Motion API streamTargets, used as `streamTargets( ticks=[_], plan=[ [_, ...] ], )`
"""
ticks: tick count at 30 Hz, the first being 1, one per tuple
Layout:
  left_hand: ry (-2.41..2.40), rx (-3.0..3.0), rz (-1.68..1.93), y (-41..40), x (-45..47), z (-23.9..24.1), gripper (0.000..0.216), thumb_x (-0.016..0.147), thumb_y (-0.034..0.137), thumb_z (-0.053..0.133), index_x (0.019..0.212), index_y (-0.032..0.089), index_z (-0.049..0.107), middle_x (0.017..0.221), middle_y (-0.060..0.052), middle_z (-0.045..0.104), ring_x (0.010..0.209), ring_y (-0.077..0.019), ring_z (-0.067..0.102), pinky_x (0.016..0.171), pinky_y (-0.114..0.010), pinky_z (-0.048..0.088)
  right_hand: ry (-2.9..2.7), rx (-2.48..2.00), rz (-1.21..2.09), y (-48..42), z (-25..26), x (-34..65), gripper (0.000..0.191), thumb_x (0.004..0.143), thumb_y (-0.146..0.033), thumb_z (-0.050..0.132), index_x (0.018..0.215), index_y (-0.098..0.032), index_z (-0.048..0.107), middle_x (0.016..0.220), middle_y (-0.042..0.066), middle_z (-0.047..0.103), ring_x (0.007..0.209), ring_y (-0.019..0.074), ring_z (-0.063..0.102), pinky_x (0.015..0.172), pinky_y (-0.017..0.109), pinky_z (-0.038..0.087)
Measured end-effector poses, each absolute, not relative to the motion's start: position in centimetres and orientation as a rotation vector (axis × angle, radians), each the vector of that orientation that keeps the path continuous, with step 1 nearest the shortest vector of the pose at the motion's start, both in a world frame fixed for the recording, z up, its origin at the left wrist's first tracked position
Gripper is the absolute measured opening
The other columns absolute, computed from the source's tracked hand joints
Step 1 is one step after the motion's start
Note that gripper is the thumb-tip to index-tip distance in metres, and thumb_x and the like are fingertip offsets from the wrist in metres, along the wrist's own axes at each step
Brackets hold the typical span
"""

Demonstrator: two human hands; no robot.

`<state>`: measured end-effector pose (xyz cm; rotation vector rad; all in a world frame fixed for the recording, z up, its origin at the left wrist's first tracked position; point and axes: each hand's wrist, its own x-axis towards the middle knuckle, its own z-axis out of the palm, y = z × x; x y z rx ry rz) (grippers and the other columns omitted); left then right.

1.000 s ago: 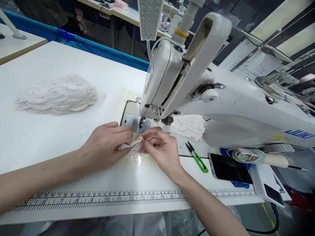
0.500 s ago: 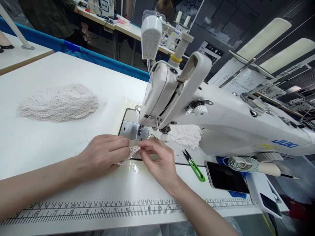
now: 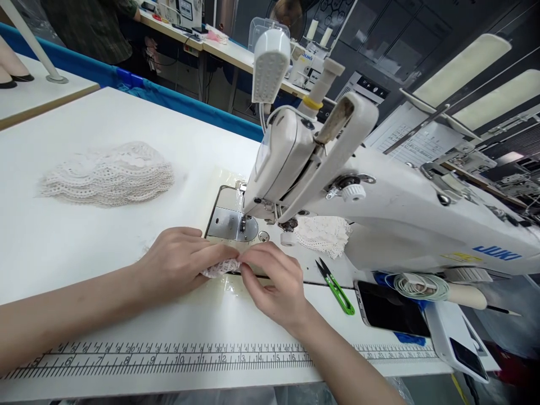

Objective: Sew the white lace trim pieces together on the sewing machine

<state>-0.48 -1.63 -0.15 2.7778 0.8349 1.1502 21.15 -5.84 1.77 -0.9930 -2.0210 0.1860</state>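
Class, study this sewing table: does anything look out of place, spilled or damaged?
Nothing plainly stands out: the lace stack lies in layers, the green snips lie beside the phone, and the left hand and right hand hold a lace piece.

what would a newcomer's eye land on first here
Probably the big white sewing machine, slanting across the right half. In front of it, the left hand and right hand pinch a small lace piece. A layered lace stack lies on the white table at left.
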Motion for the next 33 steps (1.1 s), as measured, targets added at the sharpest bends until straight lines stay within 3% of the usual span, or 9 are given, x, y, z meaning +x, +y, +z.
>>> streamTargets(
  ticks=[7,12,14,18,21,23,26,29,33],
  plan=[
    [0.743,2.792,1.221,-1.3,-0.4,-0.5,0.026,0.097,0.01,0.048,0.11,0.028,0.06,0.073,0.009,0.074,0.051,-0.0102,0.06,0.054,-0.029,0.039,-2.088,-0.952,-0.135,-5.4,2.0,21.3,0.019,0.098,-0.015,0.061,0.087,-0.025,0.072,0.084,0.002,0.076,0.07,0.0143,0.071,0.059,0.026,0.059],
    [0.725,2.765,1.194,-1.6,-0.2,0.5,0.023,0.097,0.013,0.048,0.104,0.028,0.065,0.068,0.009,0.073,0.044,-0.0092,0.052,0.052,-0.028,0.038,-2.087,-0.868,-0.233,-5.6,2.1,21.6,0.018,0.096,-0.011,0.065,0.088,-0.025,0.071,0.077,0.0,0.075,0.061,0.0138,0.066,0.054,0.028,0.054],
    [0.783,2.647,1.076,-2.0,-0.2,1.1,0.02,0.099,0.019,0.051,0.097,0.028,0.069,0.062,0.009,0.07,0.043,-0.009,0.052,0.049,-0.026,0.037,-2.097,-0.865,-0.133,-5.8,2.4,21.8,0.017,0.097,-0.014,0.063,0.088,-0.025,0.071,0.078,0.001,0.075,0.063,0.0146,0.067,0.054,0.029,0.053],
    [0.873,2.25,0.692,-2.2,-0.1,1.4,0.025,0.098,0.036,0.061,0.078,0.028,0.074,0.053,0.009,0.064,0.041,-0.0091,0.053,0.039,-0.021,0.03,-2.05,-0.975,0.458,-6.0,2.7,21.7,0.015,0.099,-0.02,0.063,0.085,-0.023,0.069,0.08,0.001,0.072,0.07,0.0145,0.068,0.061,0.027,0.055],
    [1.04,2.36,0.597,-1.8,0.0,1.0,0.022,0.093,0.034,0.064,0.074,0.027,0.073,0.05,0.007,0.062,0.042,-0.0126,0.054,0.039,-0.023,0.027,-2.024,-1.161,0.633,-5.4,2.1,21.5,0.016,0.098,-0.017,0.064,0.084,-0.021,0.069,0.082,0.0,0.07,0.071,0.0136,0.065,0.065,0.027,0.051],
    [1.176,2.531,0.6,-1.5,0.2,0.7,0.012,0.092,0.034,0.065,0.091,0.026,0.074,0.05,0.005,0.063,0.048,-0.017,0.057,0.044,-0.025,0.033,-2.054,-1.294,0.525,-4.7,1.4,21.3,0.015,0.096,-0.014,0.065,0.084,-0.02,0.069,0.082,-0.001,0.071,0.072,0.0139,0.064,0.071,0.029,0.048],
    [1.255,2.741,0.71,-1.5,0.6,0.9,0.031,0.095,0.034,0.062,0.121,0.018,0.064,0.079,-0.002,0.077,0.071,-0.0237,0.069,0.066,-0.037,0.051,-2.074,-1.457,0.402,-3.8,0.7,21.3,0.013,0.096,-0.017,0.068,0.083,-0.021,0.07,0.082,-0.002,0.071,0.073,0.0141,0.063,0.085,0.034,0.045],
    [1.181,3.012,0.928,-1.9,0.8,1.3,0.027,0.1,0.024,0.057,0.123,0.012,0.062,0.12,-0.015,0.075,0.112,-0.0315,0.069,0.094,-0.048,0.051,-2.058,-1.539,0.387,-3.4,0.6,21.3,0.012,0.096,-0.021,0.07,0.085,-0.022,0.072,0.082,-0.003,0.071,0.071,0.0134,0.061,0.088,0.035,0.041],
    [0.982,3.248,0.915,-2.9,0.9,1.1,0.023,0.1,0.006,0.053,0.113,0.015,0.07,0.114,-0.007,0.078,0.114,-0.0254,0.068,0.103,-0.045,0.046,-1.999,-1.563,0.407,-3.3,0.9,21.1,0.015,0.096,-0.022,0.071,0.081,-0.023,0.071,0.076,-0.005,0.069,0.067,0.0121,0.058,0.089,0.034,0.041]
  ],
)
